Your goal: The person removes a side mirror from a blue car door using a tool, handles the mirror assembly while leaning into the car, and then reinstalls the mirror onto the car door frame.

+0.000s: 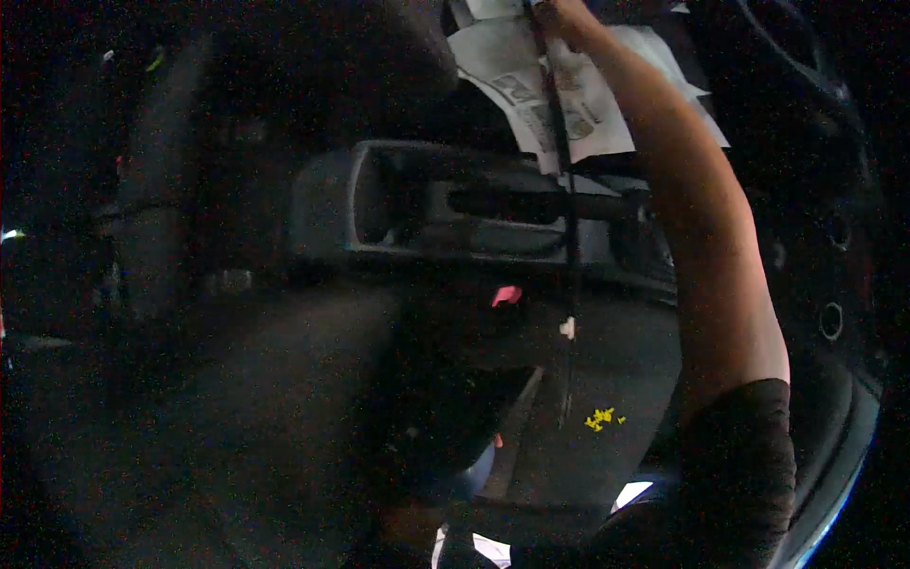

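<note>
In a dark car, the right hand (566, 13) is at the paper (592, 119) beyond the console (474, 235); its grip cannot be told. A dark strip (557, 114) crosses the paper; gentle, steady handling should prevent creases. Left hand unseen.

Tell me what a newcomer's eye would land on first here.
Most likely the pale papers near the top, right of centre, bright against the dark surroundings, and the lit right forearm that runs up the right side to the hand at the top edge. After that, the yellow bits scattered low, right of centre, and the pink piece above and left of them.
</note>
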Demonstrator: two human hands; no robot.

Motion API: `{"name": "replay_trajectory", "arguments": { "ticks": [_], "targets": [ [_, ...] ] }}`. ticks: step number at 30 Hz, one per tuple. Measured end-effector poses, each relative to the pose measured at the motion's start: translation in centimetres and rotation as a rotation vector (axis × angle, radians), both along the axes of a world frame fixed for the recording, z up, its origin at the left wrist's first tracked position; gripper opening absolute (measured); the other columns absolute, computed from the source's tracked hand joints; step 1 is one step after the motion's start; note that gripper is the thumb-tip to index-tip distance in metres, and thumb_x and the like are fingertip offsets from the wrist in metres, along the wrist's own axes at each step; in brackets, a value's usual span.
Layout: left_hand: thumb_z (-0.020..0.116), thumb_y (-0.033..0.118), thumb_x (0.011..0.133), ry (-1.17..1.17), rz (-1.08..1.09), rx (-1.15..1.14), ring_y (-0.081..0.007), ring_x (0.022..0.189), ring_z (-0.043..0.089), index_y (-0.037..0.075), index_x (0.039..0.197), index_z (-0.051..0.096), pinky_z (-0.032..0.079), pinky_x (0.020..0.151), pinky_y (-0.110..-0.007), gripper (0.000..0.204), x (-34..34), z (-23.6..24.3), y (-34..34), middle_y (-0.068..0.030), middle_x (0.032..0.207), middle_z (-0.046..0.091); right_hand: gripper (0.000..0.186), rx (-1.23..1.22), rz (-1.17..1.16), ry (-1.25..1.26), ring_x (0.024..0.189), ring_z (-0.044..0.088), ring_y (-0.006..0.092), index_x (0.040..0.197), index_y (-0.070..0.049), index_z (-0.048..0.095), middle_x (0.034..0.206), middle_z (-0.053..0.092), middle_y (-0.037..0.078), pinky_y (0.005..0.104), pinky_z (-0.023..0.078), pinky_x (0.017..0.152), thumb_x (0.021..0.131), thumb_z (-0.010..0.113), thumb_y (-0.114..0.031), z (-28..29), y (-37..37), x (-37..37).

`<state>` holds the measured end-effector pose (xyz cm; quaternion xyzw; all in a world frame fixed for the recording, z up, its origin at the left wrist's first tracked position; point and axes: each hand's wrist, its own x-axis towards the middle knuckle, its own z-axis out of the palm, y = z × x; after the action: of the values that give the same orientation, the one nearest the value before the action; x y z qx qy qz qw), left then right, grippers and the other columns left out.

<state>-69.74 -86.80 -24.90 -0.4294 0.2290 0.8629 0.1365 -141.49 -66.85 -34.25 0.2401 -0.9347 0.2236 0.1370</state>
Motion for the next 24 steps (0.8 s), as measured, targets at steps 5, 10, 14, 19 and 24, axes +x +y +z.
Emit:
{"name": "replay_trajectory", "arguments": {
  "ticks": [5,10,14,19,24],
  "targets": [
    [0.058,0.036,0.104,-0.030,-0.007,0.028,-0.0258,0.100,0.067,0.004,0.142,0.051,0.057,0.085,-0.036,0.050,-1.2,-0.3,-0.8,-0.0132,0.124,0.066,0.034,0.044,-0.122,-0.031,0.100,0.066,0.0425,0.123,0.000,0.065,0.108,0.067,0.028,0.0524,0.051,0.082,0.095,0.058,-0.017,3.8,-0.3,0.4],
    [0.058,0.036,0.104,-0.046,0.007,0.041,-0.0256,0.100,0.067,0.004,0.142,0.050,0.057,0.084,-0.036,0.051,-2.0,-0.5,-1.2,-0.0131,0.125,0.066,0.029,0.066,-0.141,-0.034,0.096,0.069,0.0410,0.113,0.000,0.069,0.102,0.069,0.028,0.0529,0.051,0.079,0.094,0.060,-0.019,4.7,-2.6,-0.1],
    [0.058,0.037,0.104,-0.039,0.013,0.049,-0.0255,0.100,0.067,0.004,0.143,0.049,0.058,0.083,-0.035,0.051,-1.8,0.2,-1.0,-0.0131,0.126,0.065,0.026,0.038,-0.172,-0.031,0.093,0.071,0.0398,0.106,0.001,0.071,0.098,0.070,0.027,0.0532,0.052,0.076,0.094,0.061,-0.020,6.3,-3.8,0.9],
    [0.058,0.037,0.104,-0.011,0.017,0.054,-0.0254,0.100,0.066,0.004,0.143,0.048,0.058,0.082,-0.035,0.052,-0.8,1.0,-0.8,-0.0131,0.126,0.064,0.025,-0.152,-0.198,-0.092,0.089,0.074,0.0382,0.096,0.001,0.075,0.092,0.072,0.027,0.0536,0.052,0.074,0.093,0.063,-0.022,8.7,-6.3,5.4],
    [0.059,0.037,0.104,0.042,0.004,0.070,-0.0252,0.100,0.066,0.004,0.144,0.047,0.058,0.081,-0.034,0.054,-0.7,2.3,0.0,-0.0130,0.127,0.063,0.031,-0.963,-0.465,-0.629,0.100,0.074,0.0322,0.117,0.002,0.071,0.104,0.074,0.025,0.0459,0.055,0.080,0.097,0.062,-0.019,16.0,-7.5,12.9]
  ]
}}
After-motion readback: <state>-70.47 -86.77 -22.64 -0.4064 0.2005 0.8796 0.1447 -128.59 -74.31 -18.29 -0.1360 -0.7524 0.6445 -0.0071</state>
